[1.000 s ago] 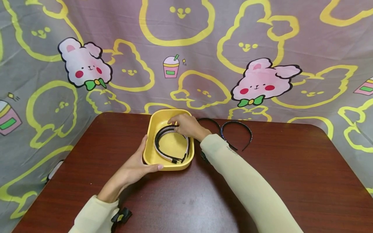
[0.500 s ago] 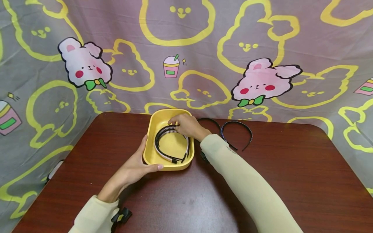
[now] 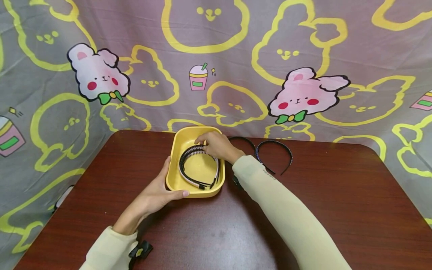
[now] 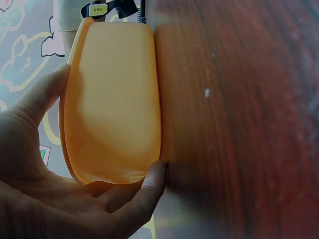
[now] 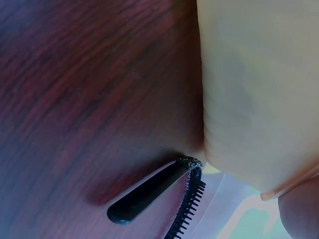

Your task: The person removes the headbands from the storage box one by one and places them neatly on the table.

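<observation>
A yellow plastic basin (image 3: 173, 165) stands near the table's back edge with several hairbands (image 3: 183, 165) nested inside, black and white, some toothed. My left hand (image 3: 156, 191) grips its left front corner, thumb along the front wall. In the left wrist view the fingers (image 4: 154, 177) wrap the basin's end, down by the tabletop. My right hand (image 3: 219, 145) reaches over the basin's right rim, its curled fingers pinching the hairbands at the top of their curve. The fingertips are partly hidden there. In the right wrist view the basin's outer wall (image 5: 249, 89) fills the right side.
Two dark hairbands lie on the table right of the basin: a blue glittery hairband (image 3: 291, 153) and a black hairband (image 3: 243, 138), partly behind my right wrist. The brown table (image 3: 324, 195) meets a cartoon-printed cloth (image 3: 229, 67) at the back.
</observation>
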The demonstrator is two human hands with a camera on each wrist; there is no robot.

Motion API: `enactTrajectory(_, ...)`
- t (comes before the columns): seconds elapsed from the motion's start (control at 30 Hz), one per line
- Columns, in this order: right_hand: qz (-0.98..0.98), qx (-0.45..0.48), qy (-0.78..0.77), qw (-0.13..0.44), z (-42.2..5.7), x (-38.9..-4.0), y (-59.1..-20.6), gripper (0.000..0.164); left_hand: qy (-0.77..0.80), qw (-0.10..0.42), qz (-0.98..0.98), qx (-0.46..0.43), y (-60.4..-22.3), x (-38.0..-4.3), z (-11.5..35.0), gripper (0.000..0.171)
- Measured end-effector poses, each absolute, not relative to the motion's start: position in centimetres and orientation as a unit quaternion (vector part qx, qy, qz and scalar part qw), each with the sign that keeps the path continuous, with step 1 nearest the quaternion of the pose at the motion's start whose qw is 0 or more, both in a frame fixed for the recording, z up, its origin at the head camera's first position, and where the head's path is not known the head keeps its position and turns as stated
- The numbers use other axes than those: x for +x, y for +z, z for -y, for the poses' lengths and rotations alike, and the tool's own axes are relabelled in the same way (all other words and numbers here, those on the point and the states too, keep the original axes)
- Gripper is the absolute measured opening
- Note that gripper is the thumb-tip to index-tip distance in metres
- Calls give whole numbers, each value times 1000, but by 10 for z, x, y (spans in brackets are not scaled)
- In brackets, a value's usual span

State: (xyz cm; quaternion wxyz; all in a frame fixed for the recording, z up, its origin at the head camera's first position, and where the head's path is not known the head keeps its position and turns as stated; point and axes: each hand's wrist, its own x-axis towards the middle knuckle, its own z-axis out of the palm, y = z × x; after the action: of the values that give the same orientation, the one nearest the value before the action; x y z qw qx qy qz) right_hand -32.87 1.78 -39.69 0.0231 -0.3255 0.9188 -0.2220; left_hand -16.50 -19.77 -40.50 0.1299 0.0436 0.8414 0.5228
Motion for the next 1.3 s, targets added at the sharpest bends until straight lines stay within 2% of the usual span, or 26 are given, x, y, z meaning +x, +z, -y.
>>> enactTrajectory(1.3,-889,-311,-331,52,-21,-330,-392,28,521,132,-842,41,-404,-165,198,132)
